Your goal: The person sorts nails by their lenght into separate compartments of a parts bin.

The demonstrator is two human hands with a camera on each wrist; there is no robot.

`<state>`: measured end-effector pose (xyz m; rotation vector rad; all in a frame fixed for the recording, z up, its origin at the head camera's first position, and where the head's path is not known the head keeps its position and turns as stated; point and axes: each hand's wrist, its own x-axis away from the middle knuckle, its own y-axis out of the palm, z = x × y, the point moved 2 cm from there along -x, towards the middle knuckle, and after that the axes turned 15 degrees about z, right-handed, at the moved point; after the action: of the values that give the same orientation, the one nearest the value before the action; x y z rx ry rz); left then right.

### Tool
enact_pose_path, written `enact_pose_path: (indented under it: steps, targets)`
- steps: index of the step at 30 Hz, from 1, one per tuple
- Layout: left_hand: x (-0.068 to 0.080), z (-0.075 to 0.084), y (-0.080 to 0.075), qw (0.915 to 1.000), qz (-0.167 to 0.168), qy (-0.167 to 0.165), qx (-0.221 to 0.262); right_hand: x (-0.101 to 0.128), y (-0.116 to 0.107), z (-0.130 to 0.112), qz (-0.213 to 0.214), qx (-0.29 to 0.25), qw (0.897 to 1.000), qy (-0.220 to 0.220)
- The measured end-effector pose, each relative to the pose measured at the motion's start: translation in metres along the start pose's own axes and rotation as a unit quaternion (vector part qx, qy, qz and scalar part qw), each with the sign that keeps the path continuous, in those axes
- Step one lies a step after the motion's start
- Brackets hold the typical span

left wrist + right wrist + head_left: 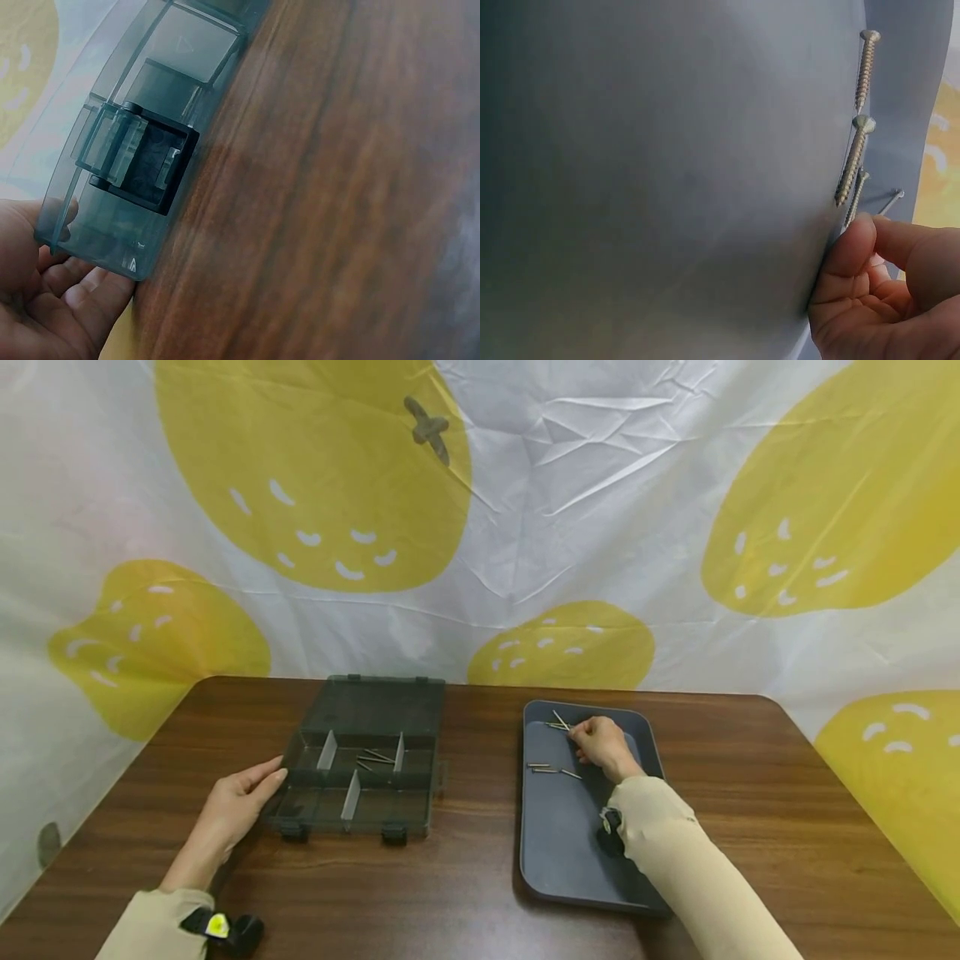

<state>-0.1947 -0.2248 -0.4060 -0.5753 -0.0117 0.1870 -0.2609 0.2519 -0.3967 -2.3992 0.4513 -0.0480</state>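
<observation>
So the screws (555, 769) are lying loose in a flat grey tray (558, 843) on the right half of the brown wooden table (480, 893), a few near the tray's middle and a few more up by its far edge. The right hand (602, 747) is down in the tray at that far bunch; from the wrist view the fingers (855, 244) are curled with the tips right against a couple of screws (853, 161), but I honestly can't tell if its grip has actually closed on one or is just touching them. Well apart to the left sits a smoky see-through organizer box (360, 760) with its lid flipped open at the back, dividers splitting it into compartments, and a few screws (375, 757) already lying in the middle one. The left hand (236, 806) rests against the box's left near corner, fingers (75, 277) mostly straight and pressed on the wall beside a latch (139, 161), so a relaxed grip, nothing clenched. Behind the table hangs a wrinkly white sheet (570, 485) printed with big yellow fruit.
</observation>
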Motion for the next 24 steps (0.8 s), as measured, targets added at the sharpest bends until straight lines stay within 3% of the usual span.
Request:
enact_pose_path:
  steps: [16,17,24]
  targets:
    - [0.000,-0.001,0.000,0.9999,0.009,0.011,-0.005,0.003,-0.004,-0.005,-0.038,-0.089,0.995,0.011]
    - [0.000,-0.001,0.000,0.9999,0.010,0.011,-0.004,0.001,-0.003,-0.003,-0.041,-0.113,0.993,-0.001]
    - [0.000,-0.002,0.000,0.9998,0.014,0.015,-0.002,0.009,0.001,-0.032,-0.057,-0.144,0.988,0.008]
